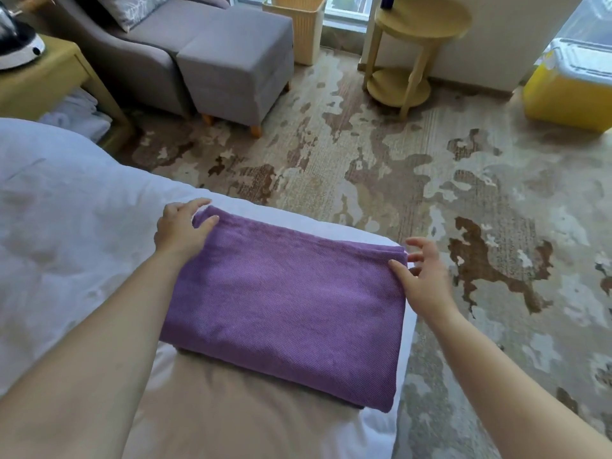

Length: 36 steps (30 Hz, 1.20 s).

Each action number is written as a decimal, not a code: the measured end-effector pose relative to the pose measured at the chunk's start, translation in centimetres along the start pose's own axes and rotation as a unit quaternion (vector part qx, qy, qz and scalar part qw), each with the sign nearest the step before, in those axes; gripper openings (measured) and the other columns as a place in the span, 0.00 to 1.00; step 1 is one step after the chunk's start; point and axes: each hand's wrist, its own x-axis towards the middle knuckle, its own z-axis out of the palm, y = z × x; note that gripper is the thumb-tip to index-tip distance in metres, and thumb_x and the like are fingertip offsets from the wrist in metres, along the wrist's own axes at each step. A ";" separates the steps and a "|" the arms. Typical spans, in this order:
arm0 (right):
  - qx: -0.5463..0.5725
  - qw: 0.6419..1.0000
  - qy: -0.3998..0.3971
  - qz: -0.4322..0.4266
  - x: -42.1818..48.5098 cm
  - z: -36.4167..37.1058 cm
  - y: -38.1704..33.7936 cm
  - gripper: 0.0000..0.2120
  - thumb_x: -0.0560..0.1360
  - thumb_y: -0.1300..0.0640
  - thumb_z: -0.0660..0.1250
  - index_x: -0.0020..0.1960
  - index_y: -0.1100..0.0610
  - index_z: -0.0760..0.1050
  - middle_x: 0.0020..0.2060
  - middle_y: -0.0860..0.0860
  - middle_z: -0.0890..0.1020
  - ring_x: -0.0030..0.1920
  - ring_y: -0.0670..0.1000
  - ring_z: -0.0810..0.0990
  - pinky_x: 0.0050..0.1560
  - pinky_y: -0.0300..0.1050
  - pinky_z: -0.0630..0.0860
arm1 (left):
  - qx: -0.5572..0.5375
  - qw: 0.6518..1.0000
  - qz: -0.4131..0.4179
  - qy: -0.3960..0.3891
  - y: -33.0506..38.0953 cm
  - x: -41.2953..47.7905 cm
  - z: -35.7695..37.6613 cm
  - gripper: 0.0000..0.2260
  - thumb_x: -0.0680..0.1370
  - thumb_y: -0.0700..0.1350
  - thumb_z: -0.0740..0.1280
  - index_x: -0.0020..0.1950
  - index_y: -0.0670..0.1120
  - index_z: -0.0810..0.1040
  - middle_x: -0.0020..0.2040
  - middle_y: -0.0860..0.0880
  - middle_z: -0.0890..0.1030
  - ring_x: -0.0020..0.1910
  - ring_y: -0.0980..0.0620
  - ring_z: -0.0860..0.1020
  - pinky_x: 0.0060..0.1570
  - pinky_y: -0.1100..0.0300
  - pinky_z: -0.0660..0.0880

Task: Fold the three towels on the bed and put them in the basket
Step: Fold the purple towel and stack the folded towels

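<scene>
Left hand [183, 226] pinches one far corner of the purple towel [284, 306], right hand [424, 276] splayed, thumb touching the other; mid-fold, next likely needs both corners gripped and drawn over

No text, label, brand or number can be read anywhere in the view. The purple towel [284, 303] shows only plain woven cloth. The yellow box [569, 94] at the upper right is too blurred to show any print.
</scene>
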 end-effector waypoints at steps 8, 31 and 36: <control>-0.135 0.985 -0.081 -0.070 2.3 -1.7 -1.2 0.04 0.73 0.59 0.71 0.43 0.54 0.76 0.52 0.51 0.71 0.52 0.52 0.73 0.56 0.44 0.71 | -0.039 0.998 0.041 -0.022 -0.1 0.9 -0.7 0.02 0.78 0.48 0.66 0.48 0.50 0.76 0.54 0.48 0.76 0.46 0.47 0.75 0.48 0.50 0.75; -0.095 0.968 -0.231 -0.031 5.3 -3.1 -3.0 0.02 0.75 0.56 0.68 0.45 0.53 0.78 0.38 0.48 0.77 0.37 0.45 0.73 0.43 0.39 0.71 | -0.204 0.946 0.043 -0.249 2.2 3.9 -3.1 0.07 0.72 0.48 0.73 0.43 0.46 0.80 0.48 0.50 0.78 0.44 0.54 0.75 0.45 0.63 0.71; -0.047 0.973 -0.224 0.005 5.3 -3.0 -2.3 0.03 0.76 0.57 0.67 0.45 0.56 0.78 0.39 0.50 0.79 0.39 0.47 0.74 0.45 0.40 0.71 | -0.170 0.963 0.028 -0.208 0.6 4.2 -3.1 0.10 0.71 0.55 0.72 0.43 0.49 0.80 0.41 0.51 0.79 0.43 0.52 0.75 0.49 0.56 0.71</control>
